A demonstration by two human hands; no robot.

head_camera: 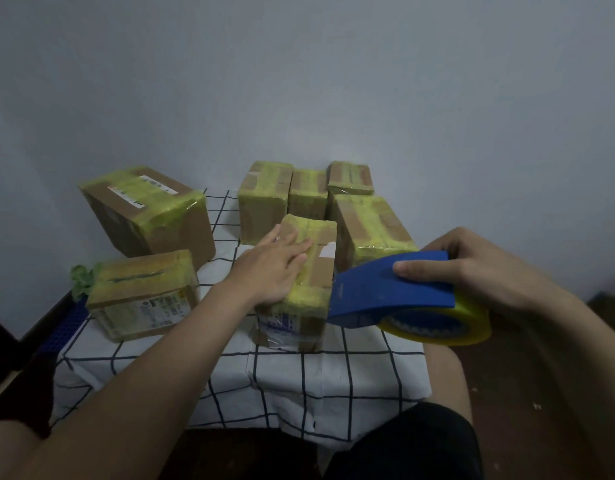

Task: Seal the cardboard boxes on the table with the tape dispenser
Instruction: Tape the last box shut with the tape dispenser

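Note:
A cardboard box (316, 271) with yellow tape over its top stands at the middle of the table. My left hand (269, 268) lies flat on its top with straight fingers. My right hand (472, 268) grips the blue tape dispenser (385, 289), which carries a roll of yellow tape (468, 320). The dispenser's front edge is at the box's right side, close to its upper corner.
Several other taped cardboard boxes stand around: a large one (150, 216) at the back left, a flat one (143, 292) at the front left, several at the back (264, 199) and right (371, 226). A white grid-patterned cloth (299, 375) covers the small table. My knee (444, 393) is at the right.

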